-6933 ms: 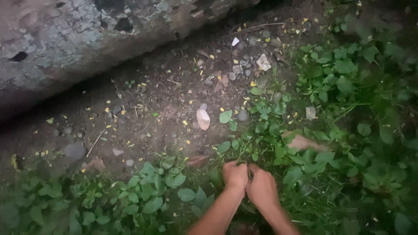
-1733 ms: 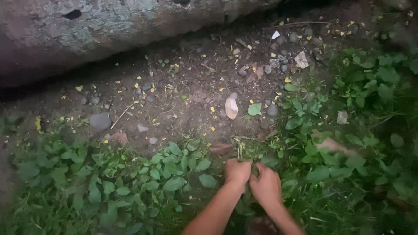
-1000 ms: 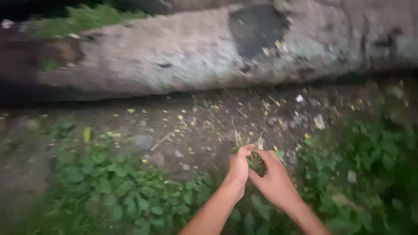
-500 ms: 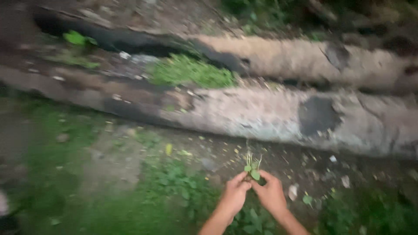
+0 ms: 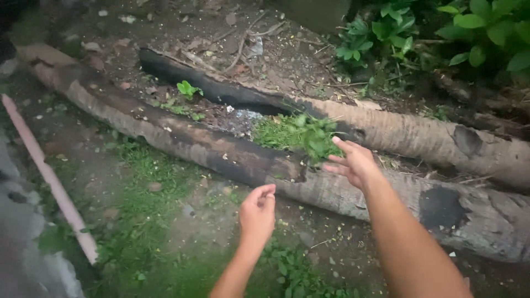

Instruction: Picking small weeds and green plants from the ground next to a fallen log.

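Note:
My right hand (image 5: pixel 353 164) reaches out with its fingers spread and holds nothing. Just beyond its fingertips is a clump of pulled green weeds (image 5: pixel 316 141), at the edge of a heap of cut greenery (image 5: pixel 279 132) in the hollow of a split, rotting log (image 5: pixel 182 138). I cannot tell whether the clump is in the air or resting on the heap. My left hand (image 5: pixel 258 211) hangs lower and nearer, over the ground in front of the log, fingers loosely curled and empty.
A second log (image 5: pixel 419 138) lies behind the first, with leafy plants (image 5: pixel 469 27) at the top right. A pinkish pipe (image 5: pixel 47 176) runs along the left beside a concrete edge (image 5: pixel 22 243). Low weeds (image 5: pixel 298 273) and bare soil cover the ground near me.
Both hands held a pulled weed clump together at the ground; the view swung up to the logs, the hands parted, and the clump left them toward the log's hollow.

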